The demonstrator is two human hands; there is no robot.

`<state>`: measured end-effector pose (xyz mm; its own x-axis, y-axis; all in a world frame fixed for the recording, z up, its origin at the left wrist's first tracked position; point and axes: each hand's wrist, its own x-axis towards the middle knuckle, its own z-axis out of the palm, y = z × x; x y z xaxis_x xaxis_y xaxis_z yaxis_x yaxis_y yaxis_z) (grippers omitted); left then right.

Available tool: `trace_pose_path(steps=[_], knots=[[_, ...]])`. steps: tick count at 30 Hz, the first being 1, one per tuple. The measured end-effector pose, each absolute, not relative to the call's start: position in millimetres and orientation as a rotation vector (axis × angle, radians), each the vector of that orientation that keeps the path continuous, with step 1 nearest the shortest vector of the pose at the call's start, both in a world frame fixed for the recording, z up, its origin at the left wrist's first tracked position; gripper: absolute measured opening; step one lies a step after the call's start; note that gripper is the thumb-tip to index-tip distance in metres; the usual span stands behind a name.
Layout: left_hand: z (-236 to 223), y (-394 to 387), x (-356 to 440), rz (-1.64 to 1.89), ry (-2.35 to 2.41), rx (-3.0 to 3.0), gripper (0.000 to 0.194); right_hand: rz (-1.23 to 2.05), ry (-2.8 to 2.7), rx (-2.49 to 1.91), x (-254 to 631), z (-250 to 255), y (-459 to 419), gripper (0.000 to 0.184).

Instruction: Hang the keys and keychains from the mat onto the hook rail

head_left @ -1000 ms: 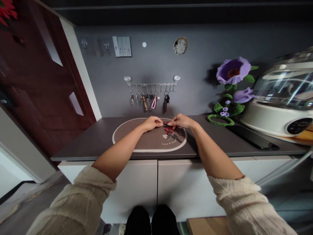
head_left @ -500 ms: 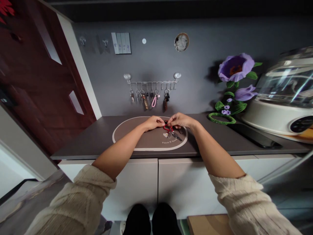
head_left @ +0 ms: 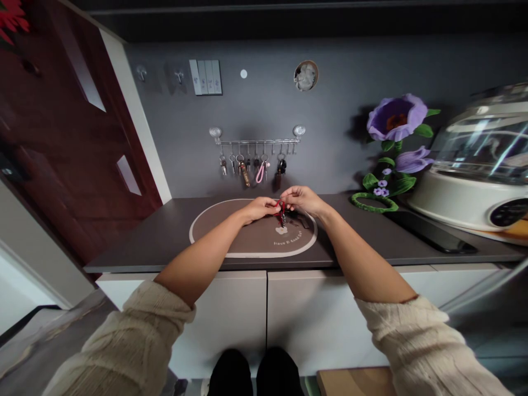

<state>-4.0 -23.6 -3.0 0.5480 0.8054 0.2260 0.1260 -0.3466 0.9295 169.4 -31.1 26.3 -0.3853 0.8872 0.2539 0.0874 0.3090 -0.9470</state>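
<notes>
A bunch of keys (head_left: 283, 220) on a red cord (head_left: 278, 208) hangs between my two hands, just over the brown oval mat (head_left: 223, 231). My left hand (head_left: 260, 209) is closed, its thumb and fingertips pinching the red cord from the left. From the right and slightly higher, my right hand (head_left: 304, 200) also pinches the cord, near its top. Small dark pieces (head_left: 303, 223) lie on the mat beneath my right hand. The fingers partly hide the cord and the upper end of the keys.
A hook rail (head_left: 259, 142) on the wall behind holds several key sets. On the right are a purple flower ornament (head_left: 396, 118), a black phone (head_left: 437, 234) and a white appliance with a clear cover (head_left: 457, 195). The counter's front edge (head_left: 165, 268) is nearest me.
My right hand has risen slightly with the red cord. The keys, spread toward the right over the mat before, now hang bunched almost straight down between my hands.
</notes>
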Motion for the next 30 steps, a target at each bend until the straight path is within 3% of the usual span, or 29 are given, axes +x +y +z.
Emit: trace_pose_path(steps=[11, 23, 30], knots=[[5, -22, -2, 1.132, 0.788, 1.613, 0.023, 1.159, -1.614, -0.897, 167, 25, -29, 0.015], [10, -19, -2, 1.318, 0.788, 1.525, 0.031, 1.241, -1.64, -0.839, 156, 24, -34, 0.015], [15, -19, -2, 1.377, 0.806, 1.498, 0.034, 1.16, -1.655, -0.832, 153, 27, -31, 0.032]])
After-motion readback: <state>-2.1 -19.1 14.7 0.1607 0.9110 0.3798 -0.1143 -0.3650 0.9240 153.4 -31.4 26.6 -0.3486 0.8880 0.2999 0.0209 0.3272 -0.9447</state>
